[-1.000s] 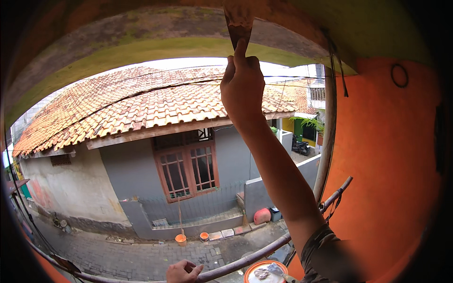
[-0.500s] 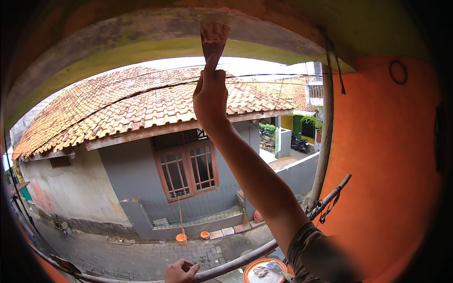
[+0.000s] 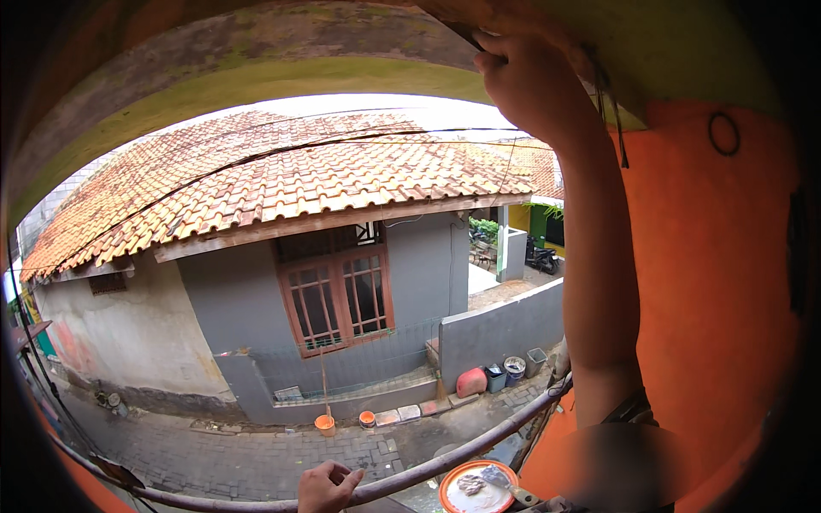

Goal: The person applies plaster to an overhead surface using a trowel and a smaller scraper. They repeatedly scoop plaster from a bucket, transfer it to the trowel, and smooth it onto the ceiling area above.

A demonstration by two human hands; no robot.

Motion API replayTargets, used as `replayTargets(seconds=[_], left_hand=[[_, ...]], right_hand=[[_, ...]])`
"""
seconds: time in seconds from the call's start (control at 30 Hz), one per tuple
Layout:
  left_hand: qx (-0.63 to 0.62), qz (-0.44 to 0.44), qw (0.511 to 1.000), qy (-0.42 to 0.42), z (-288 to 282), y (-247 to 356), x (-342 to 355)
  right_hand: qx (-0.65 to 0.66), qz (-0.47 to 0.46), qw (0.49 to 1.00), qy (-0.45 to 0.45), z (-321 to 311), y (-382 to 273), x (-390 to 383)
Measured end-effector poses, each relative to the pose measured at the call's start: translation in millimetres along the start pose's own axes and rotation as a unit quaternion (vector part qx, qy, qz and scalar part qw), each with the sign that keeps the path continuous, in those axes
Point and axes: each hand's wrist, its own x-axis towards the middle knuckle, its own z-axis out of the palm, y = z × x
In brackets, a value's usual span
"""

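**Scraper (image 3: 455,26) up under beam (image 3: 256,41), left hand (image 3: 327,489) low at pole (image 3: 428,469)**

We see the right hand (image 3: 528,81) raised high, fingers clamped on the scraper at the beam's underside; we can't tell if the edge touches. The index finger lies forward toward the blade, probably to steady and press it. Left fingers are curled at the pole, likely for balance; we can't tell whether they grip. The tub (image 3: 444,494) sits low, just past the pole, presumably for easy reach, with a spare scraper (image 3: 523,495) laid across it, perhaps keeping its handle clean.

The held scraper looks dark and shadowed, seen nearly edge-on as a thin strip. The tub has an orange rim, white paste (image 3: 492,499) and a greyish lump (image 3: 469,485).
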Motion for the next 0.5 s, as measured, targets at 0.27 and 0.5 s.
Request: replayTargets(seconds=[0.27,0.5], left_hand=[[0.011,0.005,1.0,0.001,-1,0,1],[0.01,0.001,1.0,0.005,-6,4,2]], right_hand=[[0.015,0.018,1.0,0.014,8,-14,-23],[0.052,0.054,0.989,0.127,33,-31,-30]])
